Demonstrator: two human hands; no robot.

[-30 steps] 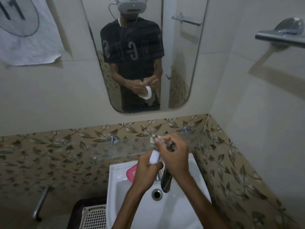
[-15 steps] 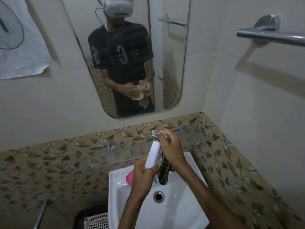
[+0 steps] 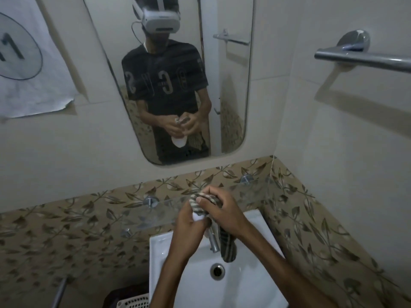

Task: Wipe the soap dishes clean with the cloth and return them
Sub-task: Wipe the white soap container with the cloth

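Observation:
Above the sink, my left hand (image 3: 189, 225) grips a white soap dish (image 3: 197, 216), of which only a small white patch shows between my fingers. My right hand (image 3: 224, 210) holds a striped grey-and-white cloth (image 3: 201, 202) bunched over the top of the dish; the cloth's tail hangs down beside the tap. In the mirror the white dish shows below both hands. The pink soap dish seen a moment ago is hidden behind my left forearm.
A white sink (image 3: 244, 281) with a chrome tap (image 3: 213, 242) and drain (image 3: 217, 271) lies below my hands. A glass shelf (image 3: 151, 216) runs along the leaf-patterned tiles. A towel bar (image 3: 364, 58) juts from the right wall. A white basket (image 3: 133, 302) sits at lower left.
The cloth has moved down over the dish, which now shows far less white. Both hands came closer together, and the view tilted so the pink dish is out of sight.

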